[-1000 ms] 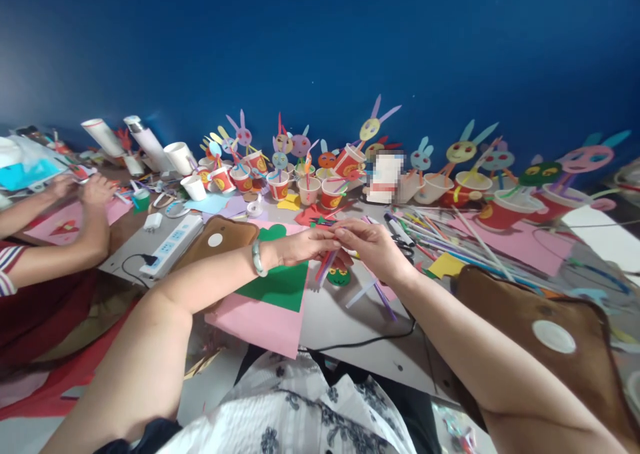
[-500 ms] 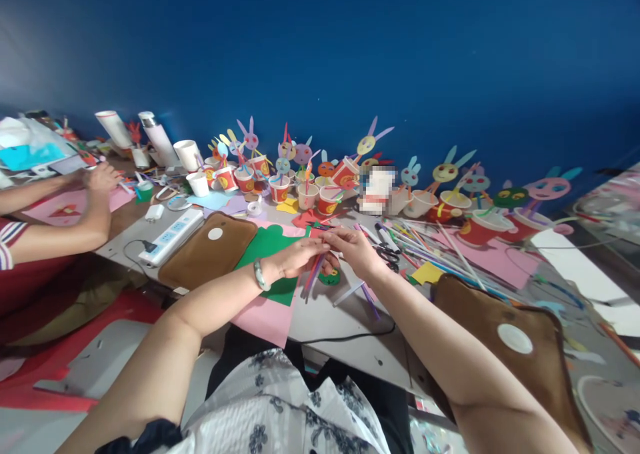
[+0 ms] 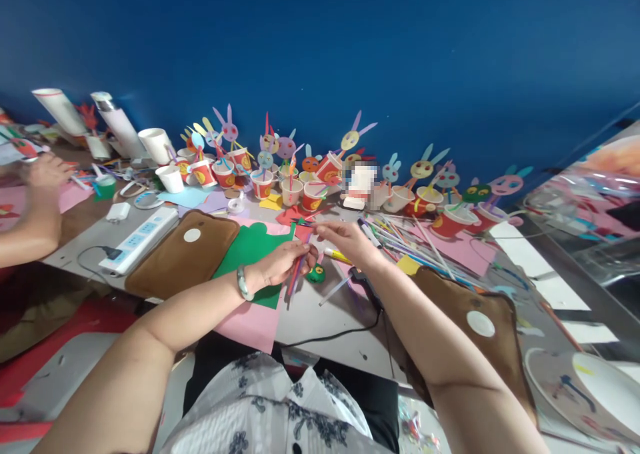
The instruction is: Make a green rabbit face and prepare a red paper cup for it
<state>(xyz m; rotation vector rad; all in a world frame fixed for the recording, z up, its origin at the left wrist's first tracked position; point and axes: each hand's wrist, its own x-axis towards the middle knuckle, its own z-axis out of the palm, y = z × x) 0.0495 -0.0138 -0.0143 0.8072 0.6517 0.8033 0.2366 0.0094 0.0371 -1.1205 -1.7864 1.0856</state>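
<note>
My left hand (image 3: 286, 262), with a bangle at its wrist, is closed round a few thin purple and red straws (image 3: 296, 278) that slant down toward me. My right hand (image 3: 345, 242) is just up and to the right, fingers pinched near the straws' upper ends; whatever lies between its fingertips is too small to make out. Just beneath the hands rests a green paper face (image 3: 315, 274) with yellow eyes. Under my left forearm are green paper (image 3: 250, 257) and pink paper (image 3: 249, 326). A black corded tool (image 3: 367, 286) lies partly hidden beside my right forearm.
Paper cups (image 3: 261, 183) with paper rabbit heads line the blue wall. A power strip (image 3: 143, 239) and a brown pad (image 3: 183, 251) lie left; another brown pad (image 3: 470, 314) lies right. Loose straws (image 3: 420, 241) spread beyond my right arm. Another person's hand (image 3: 47, 172) works at far left.
My view has turned right, so the table appears shifted left. My hands have drawn slightly apart, the right one off the left fingertips. The black tool beside my right forearm now shows.
</note>
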